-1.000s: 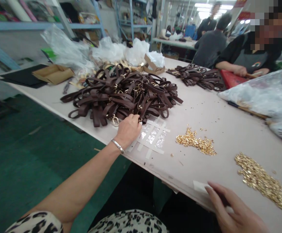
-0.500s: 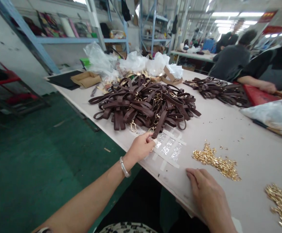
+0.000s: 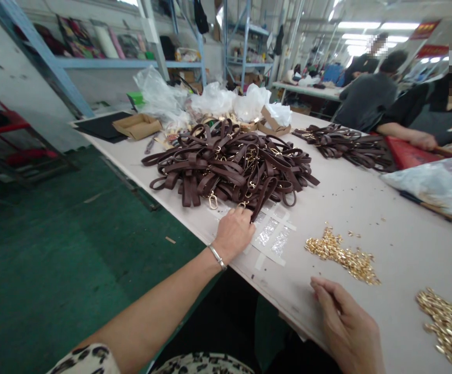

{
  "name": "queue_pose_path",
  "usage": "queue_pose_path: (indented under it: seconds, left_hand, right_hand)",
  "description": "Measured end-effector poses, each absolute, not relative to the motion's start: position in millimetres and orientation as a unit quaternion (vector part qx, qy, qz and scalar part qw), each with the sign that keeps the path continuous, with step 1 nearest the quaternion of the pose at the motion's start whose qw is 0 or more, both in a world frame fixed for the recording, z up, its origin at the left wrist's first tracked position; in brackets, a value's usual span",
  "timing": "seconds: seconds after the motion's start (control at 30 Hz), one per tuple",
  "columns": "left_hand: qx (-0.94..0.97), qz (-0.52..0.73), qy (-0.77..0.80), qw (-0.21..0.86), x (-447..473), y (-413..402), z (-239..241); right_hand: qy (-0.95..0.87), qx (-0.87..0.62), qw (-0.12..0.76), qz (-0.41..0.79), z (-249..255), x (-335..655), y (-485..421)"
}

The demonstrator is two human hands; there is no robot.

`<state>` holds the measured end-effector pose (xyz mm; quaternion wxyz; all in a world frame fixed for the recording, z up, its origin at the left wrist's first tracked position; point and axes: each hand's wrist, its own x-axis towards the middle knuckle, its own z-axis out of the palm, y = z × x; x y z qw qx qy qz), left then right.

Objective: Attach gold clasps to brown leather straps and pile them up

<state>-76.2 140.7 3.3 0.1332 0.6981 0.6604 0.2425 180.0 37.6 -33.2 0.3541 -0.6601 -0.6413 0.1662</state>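
My left hand (image 3: 234, 232) is closed around the end of a dark brown leather strap (image 3: 264, 197) at the near edge of a large heap of such straps. Gold oval clasps hang from several of them; one clasp (image 3: 213, 201) lies just left of my fingers. Under and beside that hand is a clear plastic sheet (image 3: 275, 234) taped to the table. My right hand (image 3: 346, 322) hovers by the table's near edge, thumb and forefinger pressed together. Whatever they pinch, if anything, is too small to make out. Close to it lies a pile of small gold metal pieces (image 3: 343, 254).
A second gold pile (image 3: 446, 327) lies at the right. Farther back are another bundle of brown straps (image 3: 343, 140), a cardboard tray (image 3: 137, 126) and crumpled plastic bags (image 3: 214, 98). A co-worker (image 3: 424, 122) sits across the table (image 3: 327, 192), beside a plastic-covered bundle (image 3: 440, 182).
My left hand has turned palm down and shifted slightly right over the strap end. My right hand has lifted and rolled, its fingertips now pinched together.
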Motion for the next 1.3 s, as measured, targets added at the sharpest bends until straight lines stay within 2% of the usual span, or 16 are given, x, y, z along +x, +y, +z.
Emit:
queue_pose_path:
  seconds: [0.17,0.33,0.43,0.57,0.9,1.3]
  left_hand:
    - [0.709,0.270,0.616,0.213,-66,129,12]
    - [0.561,0.345,0.471,0.587,-42,87,16]
    - [0.484,0.379,0.407,0.676,-30,68,12]
    - [0.516,0.387,0.382,0.662,-24,56,9]
    - [0.703,0.338,0.417,0.466,-26,46,14]
    - [0.713,0.406,0.427,0.380,-17,32,-1]
  right_hand:
    - [-0.519,-0.653,0.441,0.332,-20,164,24]
    - [-0.438,-0.591,0.514,0.441,-8,142,21]
    - [-0.415,-0.561,0.522,0.491,-8,135,21]
    - [-0.398,-0.554,0.517,0.517,-10,135,19]
    - [-0.446,-0.570,0.476,0.499,-9,138,10]
    - [-0.448,-0.568,0.538,0.434,-21,132,1]
